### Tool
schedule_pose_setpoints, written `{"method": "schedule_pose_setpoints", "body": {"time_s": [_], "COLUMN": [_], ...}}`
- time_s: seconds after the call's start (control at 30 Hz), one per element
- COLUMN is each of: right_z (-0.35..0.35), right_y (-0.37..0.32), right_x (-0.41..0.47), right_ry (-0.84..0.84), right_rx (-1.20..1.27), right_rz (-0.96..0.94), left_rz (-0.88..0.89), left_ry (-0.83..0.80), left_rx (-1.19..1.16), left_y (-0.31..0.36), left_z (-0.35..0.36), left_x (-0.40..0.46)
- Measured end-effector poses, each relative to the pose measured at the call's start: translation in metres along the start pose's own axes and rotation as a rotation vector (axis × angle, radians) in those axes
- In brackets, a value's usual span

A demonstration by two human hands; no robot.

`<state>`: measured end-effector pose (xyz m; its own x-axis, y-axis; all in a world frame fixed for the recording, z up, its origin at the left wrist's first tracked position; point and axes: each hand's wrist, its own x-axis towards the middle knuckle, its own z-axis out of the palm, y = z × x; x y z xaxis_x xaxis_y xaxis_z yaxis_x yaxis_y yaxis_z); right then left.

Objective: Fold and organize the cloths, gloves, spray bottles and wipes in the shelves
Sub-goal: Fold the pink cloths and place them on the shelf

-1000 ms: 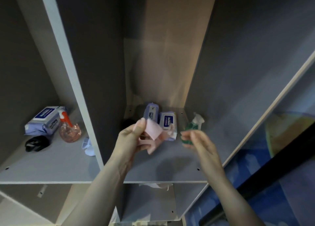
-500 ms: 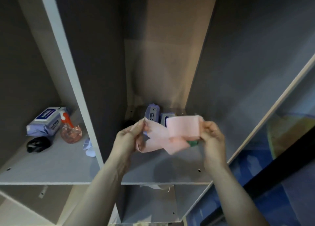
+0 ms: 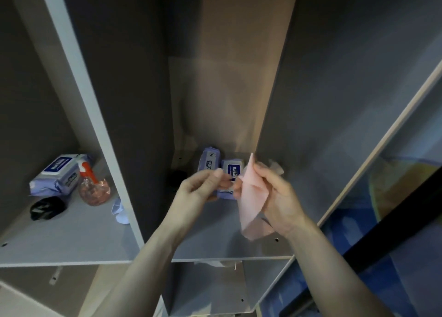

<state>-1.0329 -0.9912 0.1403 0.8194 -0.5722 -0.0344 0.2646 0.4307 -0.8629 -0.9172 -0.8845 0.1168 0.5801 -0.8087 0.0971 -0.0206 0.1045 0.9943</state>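
I hold a pink cloth [image 3: 251, 197] over the middle shelf [image 3: 215, 247]. My right hand [image 3: 277, 197] grips its top, and the cloth hangs down folded. My left hand [image 3: 203, 189] is blurred, with curled fingertips at the cloth's left edge; whether it pinches the cloth is unclear. Behind my hands two purple wipes packs [image 3: 209, 161] [image 3: 233, 169] stand at the back of the shelf. Only the pale trigger of a spray bottle [image 3: 275, 167] shows past my right hand.
The left shelf holds a wipes pack [image 3: 57, 175], a pink spray bottle [image 3: 93, 187], a black bundle [image 3: 46, 206] and a pale blue item [image 3: 119, 211]. A dark object [image 3: 178, 176] sits at the middle shelf's back left. Something white [image 3: 215, 263] lies on the shelf below.
The cloth was stretched wide between both hands; now my left hand has come over to the right and the cloth hangs folded from my right hand.
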Motion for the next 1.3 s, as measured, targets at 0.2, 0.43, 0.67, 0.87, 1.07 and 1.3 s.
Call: {"method": "schedule_pose_setpoints", "body": {"time_s": [0.2,0.43,0.67,0.87,1.07,1.3], "right_z": [-0.010,-0.015,-0.018,-0.020,-0.023,-0.004], "right_y": [0.006,0.013,0.021,0.015,0.002,-0.004], "right_x": [-0.002,-0.007,0.000,0.006,0.014,0.016], "right_ry": [-0.058,-0.049,0.128,0.056,0.034,0.094], "right_rx": [-0.007,-0.282,-0.611,-1.244,-1.397,-1.217], "right_rz": [-0.044,-0.086,-0.315,-0.778,-0.941,-0.584], "left_rz": [0.219,0.341,0.117,0.101,0.081,-0.258], "left_ry": [-0.060,0.133,-0.009,-0.021,-0.086,-0.358], "left_rx": [0.227,0.314,0.157,0.038,0.027,-0.524], "left_y": [-0.012,-0.010,0.000,0.004,0.004,-0.014], "left_z": [0.011,0.007,0.000,0.004,0.003,0.005], "left_x": [0.001,0.002,0.005,0.003,0.007,0.005]}}
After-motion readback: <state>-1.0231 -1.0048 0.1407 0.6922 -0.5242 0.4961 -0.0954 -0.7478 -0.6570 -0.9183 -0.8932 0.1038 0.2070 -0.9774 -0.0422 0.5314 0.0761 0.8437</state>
